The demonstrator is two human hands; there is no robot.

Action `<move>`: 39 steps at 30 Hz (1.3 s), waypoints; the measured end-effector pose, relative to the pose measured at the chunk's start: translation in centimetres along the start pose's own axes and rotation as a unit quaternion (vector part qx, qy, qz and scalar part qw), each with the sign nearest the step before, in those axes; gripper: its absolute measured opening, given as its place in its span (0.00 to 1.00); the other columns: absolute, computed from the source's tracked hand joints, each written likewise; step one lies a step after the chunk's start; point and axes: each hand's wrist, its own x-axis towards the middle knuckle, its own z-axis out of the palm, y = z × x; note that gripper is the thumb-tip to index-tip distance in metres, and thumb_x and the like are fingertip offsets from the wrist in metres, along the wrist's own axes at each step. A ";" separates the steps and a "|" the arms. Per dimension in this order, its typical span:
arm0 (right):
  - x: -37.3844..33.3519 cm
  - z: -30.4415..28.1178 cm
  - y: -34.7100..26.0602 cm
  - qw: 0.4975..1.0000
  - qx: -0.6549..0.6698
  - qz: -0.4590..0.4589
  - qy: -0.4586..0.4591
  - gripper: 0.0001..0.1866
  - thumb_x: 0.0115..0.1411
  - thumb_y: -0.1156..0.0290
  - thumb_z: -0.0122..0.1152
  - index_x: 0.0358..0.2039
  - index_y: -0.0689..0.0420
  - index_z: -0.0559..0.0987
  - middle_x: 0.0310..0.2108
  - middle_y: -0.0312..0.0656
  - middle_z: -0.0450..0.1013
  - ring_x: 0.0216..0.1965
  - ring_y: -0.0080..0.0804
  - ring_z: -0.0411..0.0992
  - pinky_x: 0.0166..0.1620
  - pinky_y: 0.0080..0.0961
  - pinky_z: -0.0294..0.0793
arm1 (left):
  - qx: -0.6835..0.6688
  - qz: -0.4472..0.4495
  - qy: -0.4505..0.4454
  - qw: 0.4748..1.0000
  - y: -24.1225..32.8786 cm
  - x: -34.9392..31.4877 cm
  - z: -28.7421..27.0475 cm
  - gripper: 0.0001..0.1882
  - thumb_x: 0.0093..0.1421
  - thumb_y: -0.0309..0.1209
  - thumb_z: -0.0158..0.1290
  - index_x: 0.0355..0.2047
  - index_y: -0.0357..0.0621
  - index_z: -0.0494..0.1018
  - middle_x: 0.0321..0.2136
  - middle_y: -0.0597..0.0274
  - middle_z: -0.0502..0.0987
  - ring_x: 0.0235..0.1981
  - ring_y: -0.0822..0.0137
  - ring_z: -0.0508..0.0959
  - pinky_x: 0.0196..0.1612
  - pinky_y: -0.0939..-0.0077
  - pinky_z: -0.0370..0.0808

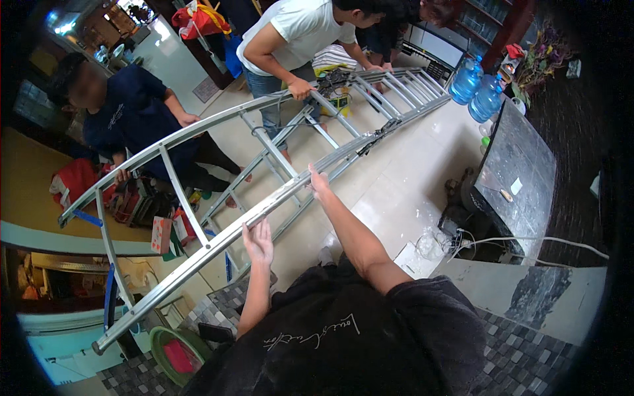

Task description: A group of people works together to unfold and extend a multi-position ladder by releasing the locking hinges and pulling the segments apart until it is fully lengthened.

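A long silver metal ladder [257, 214], with several rungs and folded sections, slants from the lower left to the upper right. My left hand [258, 245] is palm up at its near rail, fingers reaching to the rail's lower side and bearing it. Farther along, my right hand [318, 183] is closed around the same rail. A person in a white shirt [300, 30] grips the far rail near the middle. At the left, a person in a dark blue shirt [135, 109] has one hand at the far rail.
Two blue water bottles [485, 99] stand by the ladder's far end. A dark tabletop [518, 175] is at the right, with a white cable [561, 242] near its edge. A green basin [158, 353] sits at lower left. Boxes and bags [160, 234] lie beneath the ladder's left part.
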 end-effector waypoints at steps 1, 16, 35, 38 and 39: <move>0.4 0.0 0.2 0.999 -0.025 0.001 0.042 0.23 0.58 0.52 0.60 0.37 0.61 0.68 0.27 0.41 0.69 0.18 0.25 0.64 0.17 0.25 0.63 | -0.005 -0.003 -0.006 1.000 0.4 -0.4 -0.5 0.32 0.61 0.48 0.51 0.57 0.39 0.59 0.55 0.55 0.66 0.60 0.60 0.63 0.63 0.70 0.58; 5.6 -0.8 4.0 0.995 -0.078 0.055 0.001 0.36 0.57 0.46 0.57 0.50 0.68 0.67 0.41 0.46 0.70 0.30 0.31 0.68 0.23 0.29 0.67 | 0.064 0.119 0.205 0.969 6.1 2.8 -6.0 0.19 0.57 0.41 0.59 0.42 0.42 0.71 0.38 0.63 0.74 0.41 0.68 0.74 0.45 0.74 0.71; 8.8 -0.6 8.7 0.992 -0.065 0.094 0.056 0.25 0.58 0.46 0.58 0.34 0.59 0.74 0.24 0.37 0.66 0.17 0.27 0.57 0.21 0.30 0.62 | 0.128 -0.041 0.231 0.964 4.3 5.6 -13.4 0.23 0.64 0.44 0.48 0.48 0.36 0.67 0.44 0.54 0.75 0.43 0.60 0.77 0.46 0.70 0.77; 8.5 -1.5 9.7 0.993 -0.065 0.092 0.044 0.25 0.58 0.47 0.59 0.35 0.60 0.73 0.23 0.37 0.65 0.17 0.26 0.58 0.20 0.29 0.61 | 0.208 -0.059 0.271 0.938 2.2 4.5 -14.9 0.26 0.67 0.44 0.41 0.61 0.47 0.57 0.55 0.66 0.67 0.49 0.62 0.75 0.47 0.73 0.74; 8.8 -1.7 9.9 0.994 -0.065 0.088 0.021 0.24 0.58 0.48 0.59 0.36 0.61 0.73 0.23 0.37 0.66 0.18 0.26 0.60 0.20 0.28 0.61 | 0.210 -0.057 0.251 0.943 1.5 4.5 -15.1 0.26 0.67 0.44 0.41 0.61 0.47 0.57 0.55 0.66 0.67 0.49 0.62 0.75 0.47 0.73 0.74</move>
